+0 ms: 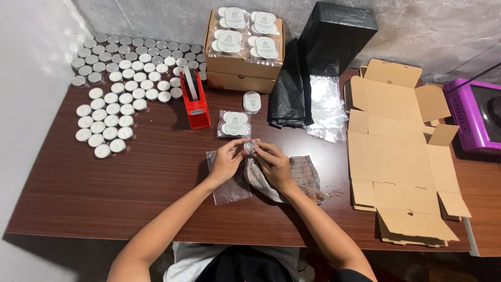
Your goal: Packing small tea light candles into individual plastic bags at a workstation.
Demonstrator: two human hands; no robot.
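Seen from the head camera, a small round tin [248,148] sits pinched between the fingertips of the left hand [227,160] and right hand [272,163], both closed on it above a clear plastic bag [228,189] and a checked cloth [305,175] at the middle of the brown surface [130,183]. Open room lies to the near left, while a red tape dispenser [194,102], rows of tins [116,83] and flattened cardboard boxes [399,156] crowd the far and right edges.
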